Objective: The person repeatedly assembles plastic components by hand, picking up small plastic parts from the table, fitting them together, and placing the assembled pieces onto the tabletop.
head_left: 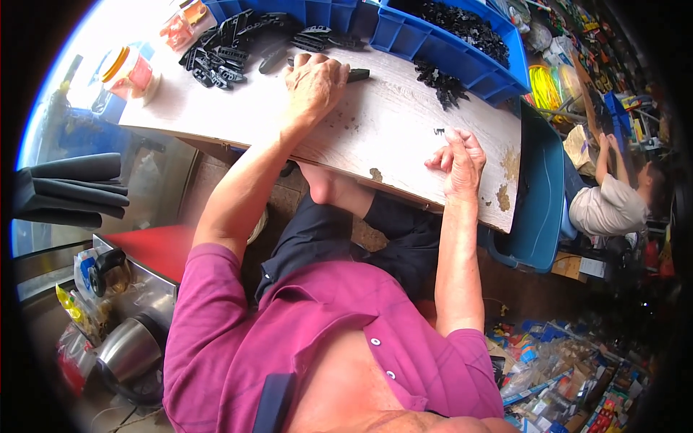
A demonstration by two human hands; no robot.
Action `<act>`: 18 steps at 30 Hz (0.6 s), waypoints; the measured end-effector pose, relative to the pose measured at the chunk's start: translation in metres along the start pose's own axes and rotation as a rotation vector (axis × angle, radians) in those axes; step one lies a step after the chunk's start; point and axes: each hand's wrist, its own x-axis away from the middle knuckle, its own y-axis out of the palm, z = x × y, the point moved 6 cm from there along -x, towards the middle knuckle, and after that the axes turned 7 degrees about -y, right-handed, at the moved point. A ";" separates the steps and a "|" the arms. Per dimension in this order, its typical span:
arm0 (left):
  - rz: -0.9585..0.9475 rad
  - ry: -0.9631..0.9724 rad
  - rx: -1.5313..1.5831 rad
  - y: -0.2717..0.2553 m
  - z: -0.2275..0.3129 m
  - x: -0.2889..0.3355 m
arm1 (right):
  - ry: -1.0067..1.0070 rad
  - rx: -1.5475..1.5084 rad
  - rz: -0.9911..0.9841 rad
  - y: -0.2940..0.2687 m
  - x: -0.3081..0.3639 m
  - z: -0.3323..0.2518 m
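Note:
My left hand (315,85) is closed over a long black plastic part (359,75) on the pale table; one end of it sticks out to the right of my fingers. My right hand (462,160), near the table's right side, pinches a small black plastic clip (439,131) at the thumb and fingertip. Beyond and left of my left hand lies a pile of long black plastic parts (220,59). A heap of small black clips (440,85) lies on the table beyond my right hand.
A blue bin (422,49) full of small black pieces stands at the far right, another blue bin (289,10) at the far middle. Lidded jars (130,74) stand far left. A teal tub (538,209) sits beyond the right edge. Another person (610,206) works at right.

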 end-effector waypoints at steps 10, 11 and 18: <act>-0.039 0.229 0.077 -0.013 0.031 0.035 | -0.012 -0.022 0.017 0.000 0.001 -0.001; -0.050 0.227 0.217 -0.014 0.033 0.037 | -0.012 -0.017 0.018 -0.001 0.001 -0.001; -0.196 0.035 0.580 -0.013 0.047 0.058 | -0.012 -0.058 0.036 0.000 0.002 -0.002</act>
